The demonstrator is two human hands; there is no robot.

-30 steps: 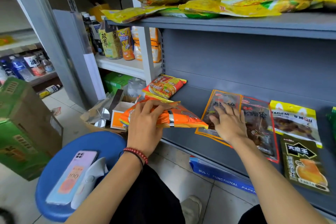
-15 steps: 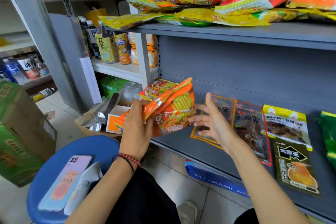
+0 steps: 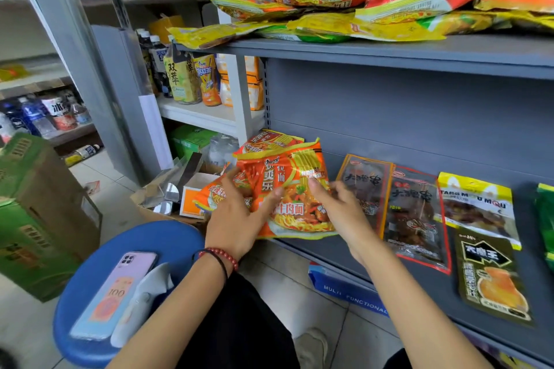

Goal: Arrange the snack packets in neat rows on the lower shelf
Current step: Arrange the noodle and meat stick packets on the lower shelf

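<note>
An orange noodle packet [image 3: 292, 189] is held up, face toward me, over the left end of the grey lower shelf [image 3: 329, 252]. My left hand [image 3: 239, 219] grips its left side together with more orange packets [image 3: 214, 198] behind it. My right hand [image 3: 338, 210] pinches its right edge. Another orange packet [image 3: 263, 139] lies on the shelf behind. To the right lie two dark snack packets [image 3: 367, 186] [image 3: 415, 216], a yellow-topped packet [image 3: 476, 207] and an olive packet [image 3: 491, 275].
The upper shelf [image 3: 389, 52] carries a heap of noodle packets [image 3: 374, 0]. A blue stool [image 3: 90, 278] with a phone [image 3: 114, 293] stands at the lower left. Green-brown cartons [image 3: 39, 213], an open box [image 3: 192, 195] and bottles [image 3: 183, 78] are to the left. A blue paper pack [image 3: 347, 293] sits under the shelf.
The orange packet has been turned upright to face me. My right hand left the dark packets on the shelf, moved left and took the packet's right edge.
</note>
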